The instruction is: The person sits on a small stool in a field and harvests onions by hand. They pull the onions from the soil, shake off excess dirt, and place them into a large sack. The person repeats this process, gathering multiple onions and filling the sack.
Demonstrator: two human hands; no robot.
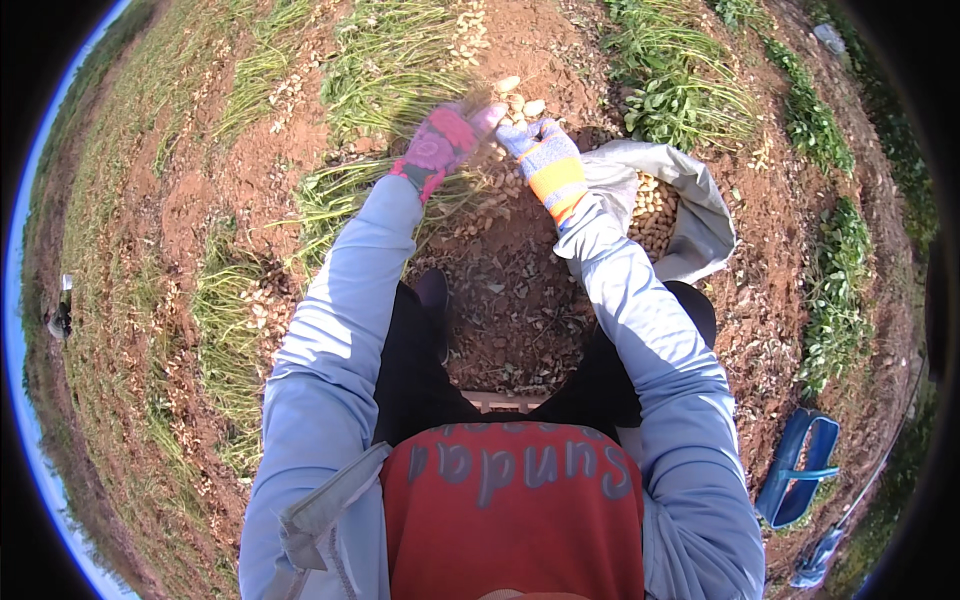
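My left hand (442, 144), in a pink floral glove, is closed around the blurred root end of a peanut plant (475, 99). Pale peanut pods (519, 106) cluster just past its fingertips, looking bigger than those on the soil. My right hand (553, 169), in a blue, orange and yellow striped glove, has its bent fingers against the lower side of this cluster; whether they grip a pod cannot be made out. Beside my right wrist stands an open grey-white sack (705, 206) with many loose peanuts (654, 214) inside. Pulled peanut plants (352, 199) lie below my left hand.
More uprooted plants (390, 56) lie in rows on reddish soil (517, 300), with leafy ones (679, 97) at the upper right. A blue plastic container with a handle (796, 469) rests at the right. Between my legs shows a pale slatted edge (499, 401).
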